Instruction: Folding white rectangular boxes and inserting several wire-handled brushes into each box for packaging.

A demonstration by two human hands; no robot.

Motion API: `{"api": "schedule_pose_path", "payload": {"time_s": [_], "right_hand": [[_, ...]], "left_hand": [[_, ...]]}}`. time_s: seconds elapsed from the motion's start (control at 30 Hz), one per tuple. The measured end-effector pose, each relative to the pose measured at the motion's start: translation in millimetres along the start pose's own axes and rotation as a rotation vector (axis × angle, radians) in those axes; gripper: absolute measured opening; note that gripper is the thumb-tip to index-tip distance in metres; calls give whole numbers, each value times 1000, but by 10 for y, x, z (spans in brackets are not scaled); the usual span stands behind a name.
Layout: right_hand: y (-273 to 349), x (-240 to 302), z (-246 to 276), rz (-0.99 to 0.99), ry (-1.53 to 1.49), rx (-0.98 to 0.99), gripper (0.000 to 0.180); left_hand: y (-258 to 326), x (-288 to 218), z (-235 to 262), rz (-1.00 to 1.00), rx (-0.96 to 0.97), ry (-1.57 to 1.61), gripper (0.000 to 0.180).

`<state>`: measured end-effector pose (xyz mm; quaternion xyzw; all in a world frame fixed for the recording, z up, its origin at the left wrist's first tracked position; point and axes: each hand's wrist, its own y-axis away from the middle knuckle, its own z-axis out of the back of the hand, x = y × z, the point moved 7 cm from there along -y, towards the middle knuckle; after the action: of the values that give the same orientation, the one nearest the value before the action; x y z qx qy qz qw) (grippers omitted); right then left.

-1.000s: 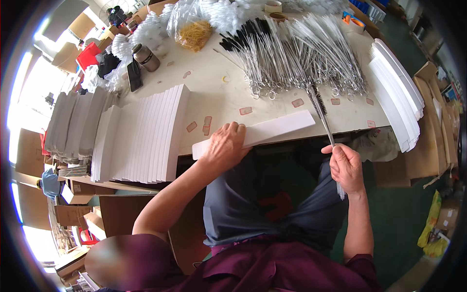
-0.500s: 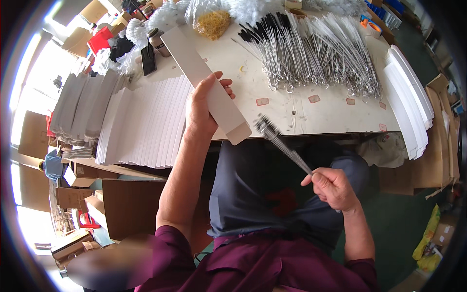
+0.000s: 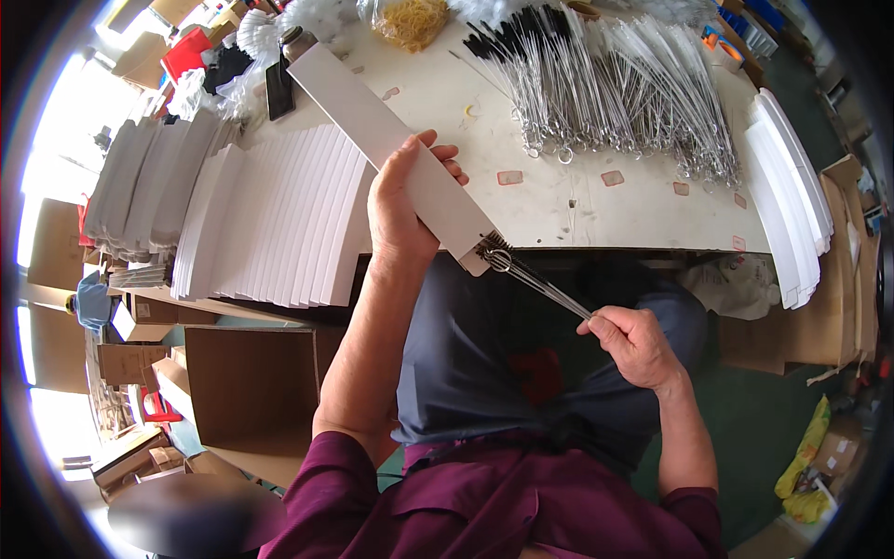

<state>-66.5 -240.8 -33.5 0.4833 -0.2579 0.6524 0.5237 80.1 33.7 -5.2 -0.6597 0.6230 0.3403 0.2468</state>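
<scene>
My left hand (image 3: 402,200) is wrapped round a long white cardboard box (image 3: 372,116), held tilted above the table's front edge. In my right hand (image 3: 638,345), closed over my lap, is a bundle of thin wire brushes (image 3: 549,293) with dark bristles and metal rings. The bristled end of the bundle sits at the box's lower end, partly inside it; how far in is hidden. On the table's far side lies a large pile of similar brushes (image 3: 577,93), some black-bristled and some white, their ring ends toward me.
Rows of white flat boxes (image 3: 279,219) stand on the table's left, with more white boxes (image 3: 787,196) at the right edge. A bag of yellow rubber bands (image 3: 410,23), a dark phone (image 3: 279,90) and a tape dispenser (image 3: 722,47) lie farther back. An open brown carton (image 3: 251,387) stands lower left.
The brush bundle has moved up and left, and its bristled end has gone from apart to the box's lower opening. The box has shifted slightly, still in my left hand.
</scene>
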Motion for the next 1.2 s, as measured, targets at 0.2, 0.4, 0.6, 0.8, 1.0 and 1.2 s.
{"api": "schedule_pose_path", "payload": {"time_s": [0.2, 0.4, 0.6, 0.8, 1.0, 1.2], "right_hand": [[-19, 40, 17, 36, 83, -23, 26], [-19, 156, 53, 70, 212, -53, 23], [0, 222, 18, 127, 322, -78, 18], [9, 270, -20, 223, 355, -148, 18], [-69, 186, -58, 124, 234, -57, 18], [-232, 272, -176, 232, 246, -72, 17]], "left_hand": [[-6, 44, 127, 5, -60, 20, 43], [-16, 67, 235, 5, -109, 54, 43], [26, 74, 285, -16, -113, 24, 44], [79, 136, 323, -16, -122, -9, 45], [133, 178, 312, -15, -95, 11, 47], [354, 521, 227, 63, -85, 54, 46]]}}
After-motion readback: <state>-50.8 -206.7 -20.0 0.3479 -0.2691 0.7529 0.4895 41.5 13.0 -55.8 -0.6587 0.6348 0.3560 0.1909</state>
